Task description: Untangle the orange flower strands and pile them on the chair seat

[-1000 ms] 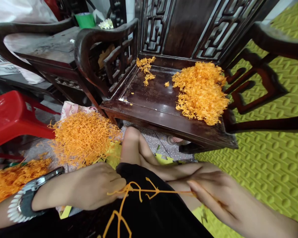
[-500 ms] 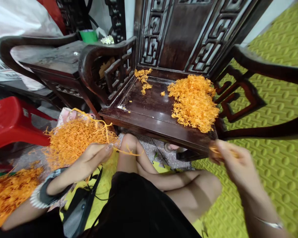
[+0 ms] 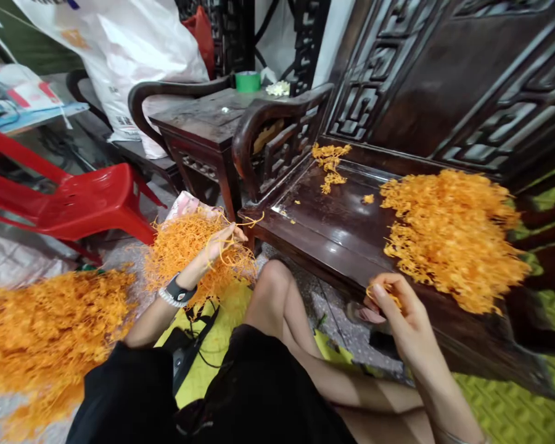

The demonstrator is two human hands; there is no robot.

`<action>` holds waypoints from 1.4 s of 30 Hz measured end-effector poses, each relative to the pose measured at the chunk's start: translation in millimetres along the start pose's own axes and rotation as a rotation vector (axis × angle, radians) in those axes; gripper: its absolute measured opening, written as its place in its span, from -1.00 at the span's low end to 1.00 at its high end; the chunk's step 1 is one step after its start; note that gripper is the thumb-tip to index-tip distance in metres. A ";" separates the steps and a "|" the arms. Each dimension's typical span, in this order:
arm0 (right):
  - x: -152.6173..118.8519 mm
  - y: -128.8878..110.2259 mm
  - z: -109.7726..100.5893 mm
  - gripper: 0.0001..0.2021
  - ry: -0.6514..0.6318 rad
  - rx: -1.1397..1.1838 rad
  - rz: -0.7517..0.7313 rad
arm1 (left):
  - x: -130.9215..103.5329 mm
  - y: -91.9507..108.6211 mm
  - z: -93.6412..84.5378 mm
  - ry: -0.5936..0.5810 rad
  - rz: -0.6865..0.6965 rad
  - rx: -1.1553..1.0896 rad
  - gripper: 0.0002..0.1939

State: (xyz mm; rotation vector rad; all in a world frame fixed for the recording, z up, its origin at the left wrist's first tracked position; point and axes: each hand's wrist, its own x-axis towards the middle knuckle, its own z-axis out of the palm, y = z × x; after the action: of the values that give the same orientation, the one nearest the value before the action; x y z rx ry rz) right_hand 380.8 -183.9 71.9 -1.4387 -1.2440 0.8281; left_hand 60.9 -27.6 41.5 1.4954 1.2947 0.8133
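Note:
My left hand is over a tangled pile of thin orange stems. A bare, bent orange stem runs through its loosely curled fingers, with one end sticking out to the right. My right hand is closed around small orange flower bits, pinched between thumb and fingers in front of the bench. On the seat of the dark wooden bench lies a big heap of orange flower pieces, beyond my right hand. A smaller orange clump lies toward the seat's back left corner.
On the floor at left spreads a large heap of orange flower sprays. A red plastic chair stands behind it. A dark side table holds a green container. Large white sacks rest behind it. Yellow matting covers floor at right.
The view has swung left. My left hand has moved with the stem over the stem pile. My right hand has come in from the right, its fingers still closed on orange bits.

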 end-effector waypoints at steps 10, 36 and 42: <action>12.4 28.6 28.0 -0.70 0.037 0.179 -0.114 | 8.9 -48.2 -78.3 0.428 -0.379 0.608 -0.62; -22.7 -15.0 56.1 -0.71 -0.115 0.113 -0.080 | -76.5 64.7 129.8 -0.181 0.509 0.054 -0.53; -32.8 -17.9 78.6 -0.52 0.322 0.279 -0.070 | -84.1 62.8 135.1 -0.613 0.258 -0.409 -0.49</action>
State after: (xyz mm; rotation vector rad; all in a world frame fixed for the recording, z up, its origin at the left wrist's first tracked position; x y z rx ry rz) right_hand 294.8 -196.7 66.0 -1.2376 -0.8922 0.6617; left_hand 187.8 -139.5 66.6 1.4300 0.4564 0.6533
